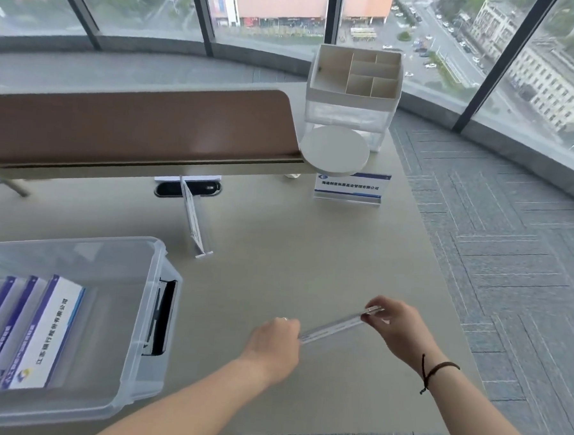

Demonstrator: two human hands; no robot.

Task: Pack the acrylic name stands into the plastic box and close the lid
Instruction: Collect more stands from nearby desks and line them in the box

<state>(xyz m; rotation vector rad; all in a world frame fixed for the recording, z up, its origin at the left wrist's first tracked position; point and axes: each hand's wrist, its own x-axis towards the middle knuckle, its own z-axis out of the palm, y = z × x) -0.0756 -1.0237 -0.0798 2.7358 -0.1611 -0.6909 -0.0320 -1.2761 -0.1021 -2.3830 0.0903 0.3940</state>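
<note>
Both hands [274, 346] [397, 329] grip name stand [334, 326], box [154, 310] open

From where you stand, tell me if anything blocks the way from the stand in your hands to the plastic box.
Nothing visible does. Both hands, left hand and right hand, hold the acrylic stand above bare table. The plastic box sits open to the left, no lid on it.

Clear plastic box [147, 310]; blue-and-white name stands [45, 334]; beige desk [293, 267]; brown divider [134, 123]; grey herringbone carpet [510, 245].
</note>
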